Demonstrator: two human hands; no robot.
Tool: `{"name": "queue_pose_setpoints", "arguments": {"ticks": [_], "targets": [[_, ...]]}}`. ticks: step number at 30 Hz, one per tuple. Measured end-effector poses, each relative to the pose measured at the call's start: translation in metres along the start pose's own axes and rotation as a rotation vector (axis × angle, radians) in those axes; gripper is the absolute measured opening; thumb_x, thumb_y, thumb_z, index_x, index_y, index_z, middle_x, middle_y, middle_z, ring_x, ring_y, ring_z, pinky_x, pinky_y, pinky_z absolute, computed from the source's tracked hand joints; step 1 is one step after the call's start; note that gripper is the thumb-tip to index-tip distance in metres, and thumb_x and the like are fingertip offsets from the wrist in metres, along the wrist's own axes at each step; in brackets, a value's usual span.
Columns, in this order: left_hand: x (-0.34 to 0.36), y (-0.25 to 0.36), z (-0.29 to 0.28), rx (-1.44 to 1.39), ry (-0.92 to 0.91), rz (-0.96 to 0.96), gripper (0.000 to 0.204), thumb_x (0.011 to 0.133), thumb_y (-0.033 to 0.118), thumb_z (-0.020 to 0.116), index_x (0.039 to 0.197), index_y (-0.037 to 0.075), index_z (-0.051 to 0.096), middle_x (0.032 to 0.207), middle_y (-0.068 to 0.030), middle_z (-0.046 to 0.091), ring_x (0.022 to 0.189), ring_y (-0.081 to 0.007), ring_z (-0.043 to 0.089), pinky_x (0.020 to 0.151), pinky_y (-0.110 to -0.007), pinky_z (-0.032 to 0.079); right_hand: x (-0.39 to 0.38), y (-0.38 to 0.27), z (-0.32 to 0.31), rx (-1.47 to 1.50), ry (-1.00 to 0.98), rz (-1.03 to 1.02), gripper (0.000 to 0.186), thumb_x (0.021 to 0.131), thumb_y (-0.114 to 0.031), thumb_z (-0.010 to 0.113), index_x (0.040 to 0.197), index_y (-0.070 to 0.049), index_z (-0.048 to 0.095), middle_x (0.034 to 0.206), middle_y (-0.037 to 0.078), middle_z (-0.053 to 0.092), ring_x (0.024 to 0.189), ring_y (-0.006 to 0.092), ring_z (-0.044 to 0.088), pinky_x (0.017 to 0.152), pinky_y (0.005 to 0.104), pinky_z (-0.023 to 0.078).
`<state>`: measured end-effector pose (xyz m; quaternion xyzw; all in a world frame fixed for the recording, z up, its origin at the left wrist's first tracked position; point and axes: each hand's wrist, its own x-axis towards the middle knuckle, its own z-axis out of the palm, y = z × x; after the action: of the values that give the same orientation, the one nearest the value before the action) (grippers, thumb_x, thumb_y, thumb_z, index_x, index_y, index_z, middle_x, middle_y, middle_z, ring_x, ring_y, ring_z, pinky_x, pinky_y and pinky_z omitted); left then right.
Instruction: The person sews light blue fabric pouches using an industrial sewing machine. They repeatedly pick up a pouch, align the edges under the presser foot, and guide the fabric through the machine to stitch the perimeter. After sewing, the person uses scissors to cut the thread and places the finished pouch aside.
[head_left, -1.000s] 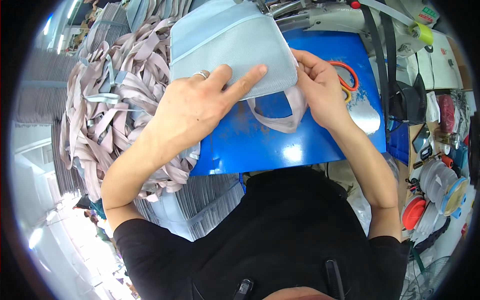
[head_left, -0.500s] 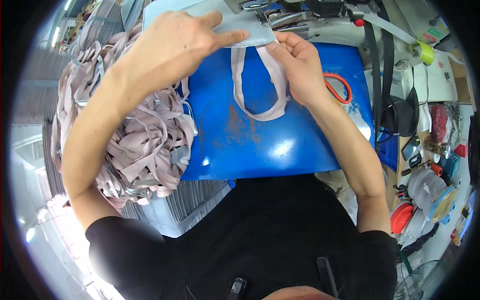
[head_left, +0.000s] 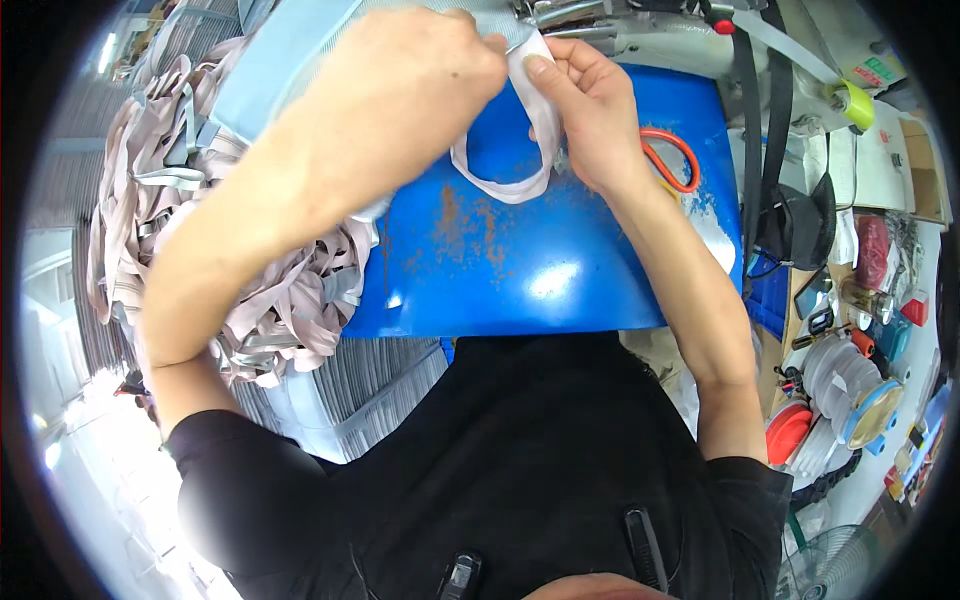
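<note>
My left hand point(head_left: 430, 75) is curled closed over the edge of a light blue textured fabric panel point(head_left: 285, 75); the back of the hand hides its fingertips. Between thumb and fingers, my right hand point(head_left: 595, 115) pinches a pale pink strap point(head_left: 515, 188) just to the right. That strap hangs toward me in a loop from the panel's near edge. Metal parts of what looks like a sewing machine point(head_left: 660, 40) lie just beyond both hands, partly cut off by the upper rim.
A worn blue work surface point(head_left: 450, 290) lies beneath the hands. Orange-red looped handles point(head_left: 692, 170) rest at its right. A heap of pink straps point(head_left: 290, 310) stands at the left, with stacked grey sheets point(head_left: 375, 395) nearby. Black belts point(head_left: 775, 140) hang at the right.
The panel has swung left and toward me. My left hand has gone from outstretched fingers on top to a closed grip, moving right. The loop sits higher in view.
</note>
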<state>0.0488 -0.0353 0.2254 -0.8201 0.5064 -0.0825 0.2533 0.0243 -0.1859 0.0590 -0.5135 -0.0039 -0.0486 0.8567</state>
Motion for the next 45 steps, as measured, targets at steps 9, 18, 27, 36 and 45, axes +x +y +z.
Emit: {"name": "queue_pose_setpoints", "arguments": {"ticks": [9,18,27,36,45], "targets": [[0.033,0.057,0.029,-0.396,0.332,-0.410,0.014,0.082,0.012,0.063,0.090,0.003,0.071,0.072,-0.0181,0.072,0.072,-0.0397,0.072,0.068,-0.048,0.058,-0.003,0.013,0.001,0.087,-0.001,-0.076,0.026,0.101,-0.010,0.065,0.123,0.004,0.065,0.083,-0.001,0.069,0.072,0.0030,0.059,0.064,0.0207,0.048],[-0.062,0.091,0.067,-0.386,0.354,-0.229,0.095,0.067,0.019,0.086,0.154,0.016,0.049,0.105,-0.0079,0.058,0.091,-0.0261,0.061,0.077,-0.043,0.053,-0.030,0.007,-0.004,0.015,-0.005,-0.076,0.036,0.102,-0.013,0.065,0.135,0.000,0.064,0.078,-0.003,0.065,0.069,0.0018,0.057,0.061,0.0214,0.046],[-0.068,0.051,0.029,-0.262,0.193,-0.058,0.082,0.076,0.002,0.070,0.153,0.024,0.052,0.081,-0.0065,0.044,0.059,-0.0209,0.059,0.053,-0.034,0.052,-0.056,-0.014,-0.005,0.072,-0.088,-0.026,0.042,0.106,-0.010,0.057,0.145,0.004,0.053,0.112,0.010,0.073,0.100,0.0104,0.069,0.085,0.0253,0.055],[-0.034,-0.014,0.028,-0.153,0.141,0.075,0.076,0.080,0.002,0.069,0.151,0.028,0.054,0.087,-0.0094,0.052,0.065,-0.0256,0.064,0.056,-0.038,0.055,-0.016,-0.006,-0.003,0.099,-0.095,-0.026,0.039,0.104,-0.009,0.060,0.140,0.006,0.055,0.116,0.011,0.073,0.102,0.0122,0.069,0.088,0.0275,0.056],[-0.001,-0.044,-0.013,-0.028,-0.097,0.237,0.044,0.085,0.010,0.061,0.128,0.000,0.069,0.096,-0.0214,0.068,0.067,-0.0310,0.072,0.056,-0.041,0.058,0.004,0.008,-0.001,0.002,-0.044,-0.048,0.029,0.102,-0.012,0.064,0.125,0.006,0.061,0.098,0.008,0.072,0.074,0.0100,0.068,0.054,0.0272,0.059]]}}
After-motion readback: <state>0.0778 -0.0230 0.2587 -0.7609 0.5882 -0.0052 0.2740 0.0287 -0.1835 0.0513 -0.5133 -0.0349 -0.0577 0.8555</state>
